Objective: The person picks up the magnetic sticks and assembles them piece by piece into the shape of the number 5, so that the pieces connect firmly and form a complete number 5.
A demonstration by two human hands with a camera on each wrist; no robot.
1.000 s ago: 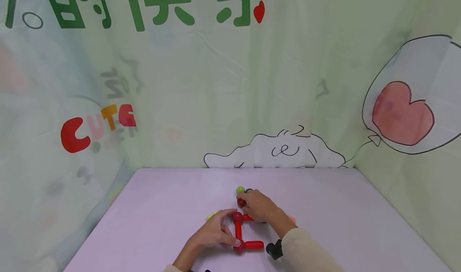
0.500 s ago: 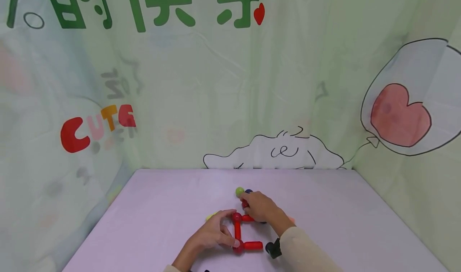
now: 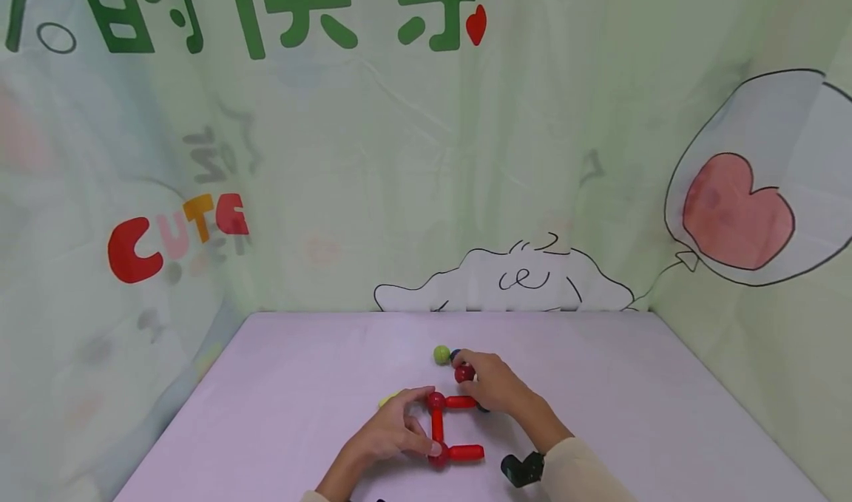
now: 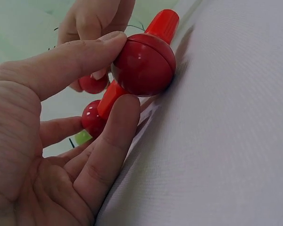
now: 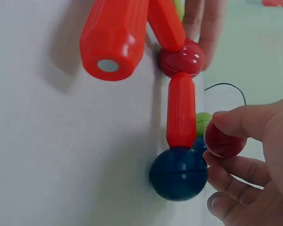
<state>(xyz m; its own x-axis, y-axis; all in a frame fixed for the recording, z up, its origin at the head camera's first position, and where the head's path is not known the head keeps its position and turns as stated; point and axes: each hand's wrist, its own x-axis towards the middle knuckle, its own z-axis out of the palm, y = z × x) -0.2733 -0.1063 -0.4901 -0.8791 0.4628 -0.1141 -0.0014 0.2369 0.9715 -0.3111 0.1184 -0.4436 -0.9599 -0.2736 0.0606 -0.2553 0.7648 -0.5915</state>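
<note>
Red U-shaped frame [image 3: 437, 425] (three rods, two red corner balls) sits on the lilac table [image 3: 599, 391], near middle left-to-right, toward the near side; broad tabletop runs from it to both left and right edges, less generous to the back edge, where the curtain [image 3: 319, 154] starts. U's gap faces right. Near rod [image 3: 466, 452] ends free, pale disc on its tip in the right wrist view; far rod [image 3: 460, 401] ends in a dark blue ball [image 5: 178, 174], under the right hand in the head view. Left hand [image 3: 396, 428] spread along the left side: thumb gripping the near corner ball [image 4: 144, 65], a finger against it from the other side, another finger reaching the far corner ball [image 3: 435, 401]. Right hand [image 3: 495, 384] narrow, pinching a loose red ball [image 3: 464, 374] between thumb and fingers, past the far rod, apart from it; can't tell whether it touches the table. Tight there: green ball [image 3: 441, 355] and second blue ball [image 3: 455, 355], part-hidden, just beside the fingertips. Yellow piece [image 3: 389, 398] just past left hand, mostly hidden. Black item [image 3: 522, 470] by right sleeve, with a gap to the near rod's tip.
</note>
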